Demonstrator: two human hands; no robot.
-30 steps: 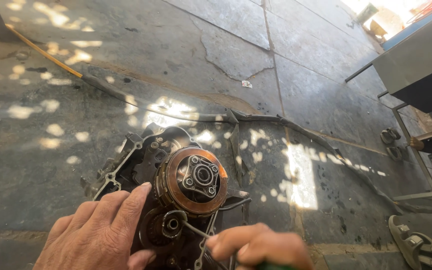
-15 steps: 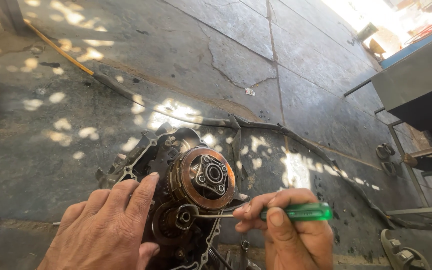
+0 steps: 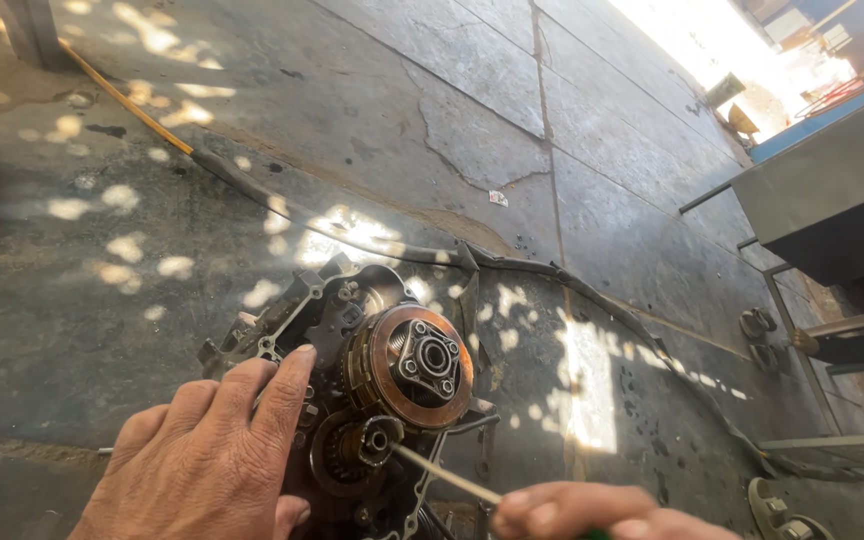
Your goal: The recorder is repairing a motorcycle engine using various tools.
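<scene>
On stone floor | left hand [image 3: 202,460] spread on engine case [image 3: 372,390] | right hand [image 3: 602,512], cut off, pinching screwdriver [image 3: 447,478]

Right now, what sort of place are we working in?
Probably an open-air repair yard or roadside workshop. An oily engine case lies on a cracked stone floor in dappled sunlight, with a yellow hose and a metal bench nearby.

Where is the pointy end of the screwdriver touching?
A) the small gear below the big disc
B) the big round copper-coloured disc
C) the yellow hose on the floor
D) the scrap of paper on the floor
A: the screwdriver, held in the right hand, has its tip at the small gear just below the big round disc, while the left hand rests on the engine.
</scene>
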